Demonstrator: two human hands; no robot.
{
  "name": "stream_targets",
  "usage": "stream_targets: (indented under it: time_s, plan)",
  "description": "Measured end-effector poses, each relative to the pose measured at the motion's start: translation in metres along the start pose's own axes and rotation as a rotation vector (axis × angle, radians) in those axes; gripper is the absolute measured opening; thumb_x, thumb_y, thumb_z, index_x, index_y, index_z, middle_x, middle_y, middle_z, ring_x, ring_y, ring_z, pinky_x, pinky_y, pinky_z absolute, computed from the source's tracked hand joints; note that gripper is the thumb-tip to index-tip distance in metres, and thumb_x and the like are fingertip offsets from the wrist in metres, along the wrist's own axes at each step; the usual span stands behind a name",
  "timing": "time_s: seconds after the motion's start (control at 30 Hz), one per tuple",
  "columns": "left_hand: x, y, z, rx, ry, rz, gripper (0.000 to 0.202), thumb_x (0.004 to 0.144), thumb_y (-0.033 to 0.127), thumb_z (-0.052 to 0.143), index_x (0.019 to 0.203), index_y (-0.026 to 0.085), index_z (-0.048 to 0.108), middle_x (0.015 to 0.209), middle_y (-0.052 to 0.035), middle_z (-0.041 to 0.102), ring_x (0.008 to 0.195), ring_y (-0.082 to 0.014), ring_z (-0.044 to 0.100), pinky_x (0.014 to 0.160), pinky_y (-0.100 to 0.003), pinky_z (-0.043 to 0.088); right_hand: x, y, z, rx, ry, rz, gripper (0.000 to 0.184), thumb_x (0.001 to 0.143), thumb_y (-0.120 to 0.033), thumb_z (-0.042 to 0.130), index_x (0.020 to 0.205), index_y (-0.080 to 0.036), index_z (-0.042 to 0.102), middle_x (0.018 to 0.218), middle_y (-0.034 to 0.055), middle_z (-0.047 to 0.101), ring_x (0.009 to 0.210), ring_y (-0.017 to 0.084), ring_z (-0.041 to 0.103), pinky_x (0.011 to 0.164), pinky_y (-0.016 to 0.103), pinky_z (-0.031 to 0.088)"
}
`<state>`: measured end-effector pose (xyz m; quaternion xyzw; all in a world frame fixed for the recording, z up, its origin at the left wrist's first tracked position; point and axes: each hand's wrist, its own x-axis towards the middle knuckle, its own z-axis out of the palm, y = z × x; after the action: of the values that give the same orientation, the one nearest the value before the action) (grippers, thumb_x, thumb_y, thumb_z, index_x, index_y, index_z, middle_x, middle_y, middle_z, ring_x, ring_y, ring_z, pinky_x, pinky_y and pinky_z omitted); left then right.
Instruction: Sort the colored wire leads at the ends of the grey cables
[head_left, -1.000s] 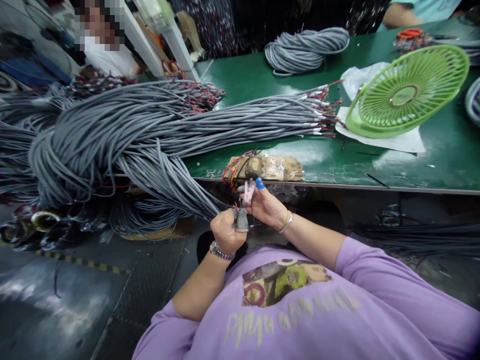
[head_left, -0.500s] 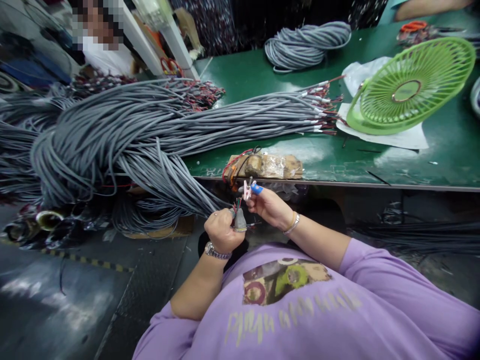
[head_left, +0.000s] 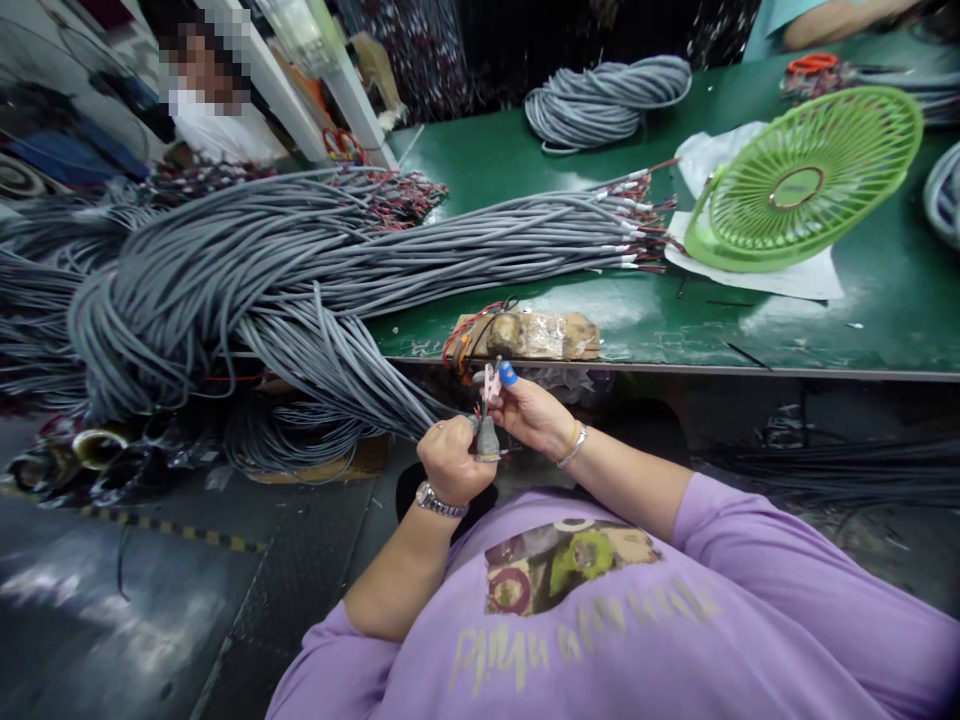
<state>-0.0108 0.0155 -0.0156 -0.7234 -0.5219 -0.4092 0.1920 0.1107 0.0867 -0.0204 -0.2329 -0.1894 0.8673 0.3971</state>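
Note:
My left hand (head_left: pixel 452 462), with a watch at the wrist, is closed around a grey cable whose thin coloured wire ends (head_left: pixel 479 409) poke up beside the thumb. A grey cone-shaped cover (head_left: pixel 488 440) with a yellowish rim appears to sit on that thumb. Opposite it, my right hand (head_left: pixel 538 416) pinches a small pale pink clip-like tool (head_left: pixel 490 384), right at the wire ends; whether it grips them I cannot tell. Blue wrapping (head_left: pixel 508 373) covers a fingertip of this hand. From the left hand, grey cables (head_left: pixel 375 375) run back to the large bundle.
A big bundle of grey cables (head_left: pixel 202 245) lies across the green table (head_left: pixel 840 335). By the front edge is a wooden block (head_left: pixel 566 335) with red and black wires. A green fan (head_left: pixel 806 185) and a coiled cable (head_left: pixel 600 103) stand farther back. Another person (head_left: pixel 217 120) is at upper left.
My right hand has brought the pink tool slightly left and down, onto the wire ends. The left hand has shifted a little to the right, still closed. The view has moved slightly.

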Motion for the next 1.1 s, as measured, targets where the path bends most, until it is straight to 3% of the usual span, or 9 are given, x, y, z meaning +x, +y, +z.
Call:
stream_targets:
  time_s: [0.27, 0.57, 0.67, 0.83, 0.9, 1.0, 1.1]
  plan:
    - [0.001, 0.0, 0.0, 0.005, -0.006, -0.014, 0.025, 0.072, 0.017, 0.056, 0.054, 0.023, 0.04, 0.045, 0.002, 0.043, 0.043, -0.0136, 0.041, 0.05, -0.03, 0.03, 0.002, 0.005, -0.001, 0.038, -0.012, -0.043, 0.034, 0.072, -0.045, 0.076, 0.075, -0.014, 0.064, 0.062, -0.0038, 0.049, 0.055, 0.006, 0.038, 0.05, 0.019, 0.032]
    - [-0.006, -0.002, -0.005, -0.07, 0.005, -0.159, 0.022, 0.075, 0.028, 0.059, 0.055, 0.021, 0.052, 0.047, -0.001, 0.054, 0.046, -0.0148, 0.052, 0.051, -0.028, 0.04, 0.001, 0.004, -0.004, 0.048, 0.019, 0.095, 0.042, 0.081, -0.058, 0.061, 0.084, -0.017, 0.065, 0.072, 0.001, 0.062, 0.059, 0.009, 0.049, 0.054, 0.021, 0.038]
    - [-0.013, -0.002, -0.012, -0.202, -0.02, -0.3, 0.02, 0.078, 0.031, 0.058, 0.062, 0.02, 0.061, 0.052, -0.0021, 0.06, 0.049, -0.0148, 0.056, 0.053, -0.027, 0.044, 0.0, 0.001, -0.01, 0.055, 0.009, 0.119, 0.045, 0.081, -0.062, 0.057, 0.082, -0.018, 0.063, 0.073, 0.0013, 0.062, 0.058, 0.009, 0.049, 0.053, 0.021, 0.037]
    - [-0.027, -0.003, -0.018, -0.627, 0.022, -0.763, 0.029, 0.083, 0.039, 0.054, 0.069, 0.017, 0.066, 0.05, 0.0001, 0.06, 0.042, -0.0114, 0.053, 0.043, -0.023, 0.041, -0.002, -0.001, -0.026, 0.055, 0.041, 0.158, 0.042, 0.079, -0.058, 0.062, 0.078, -0.016, 0.061, 0.071, 0.0011, 0.061, 0.056, 0.008, 0.048, 0.052, 0.021, 0.037]
    - [-0.03, -0.004, -0.017, -0.74, 0.054, -0.885, 0.029, 0.082, 0.041, 0.056, 0.07, 0.017, 0.067, 0.05, 0.0004, 0.06, 0.041, -0.0108, 0.052, 0.042, -0.022, 0.041, -0.004, 0.001, -0.031, 0.04, 0.061, 0.173, 0.038, 0.078, -0.054, 0.066, 0.078, -0.016, 0.061, 0.072, 0.001, 0.061, 0.056, 0.008, 0.048, 0.051, 0.02, 0.037]
    - [-0.031, -0.005, -0.017, -0.826, 0.081, -0.936, 0.028, 0.08, 0.042, 0.058, 0.068, 0.018, 0.067, 0.048, 0.0012, 0.058, 0.041, -0.0101, 0.051, 0.043, -0.022, 0.041, -0.008, 0.005, -0.031, -0.04, 0.041, 0.172, 0.033, 0.071, -0.043, 0.075, 0.079, -0.015, 0.062, 0.071, 0.0004, 0.06, 0.055, 0.007, 0.047, 0.051, 0.02, 0.037]
    - [-0.033, -0.004, -0.017, -0.81, 0.067, -0.92, 0.03, 0.079, 0.044, 0.059, 0.065, 0.018, 0.065, 0.047, 0.0013, 0.057, 0.04, -0.0099, 0.049, 0.042, -0.022, 0.039, -0.016, 0.011, -0.023, -0.199, -0.059, 0.148, 0.034, 0.063, -0.037, 0.081, 0.08, -0.013, 0.063, 0.068, -0.001, 0.058, 0.053, 0.006, 0.044, 0.049, 0.02, 0.034]
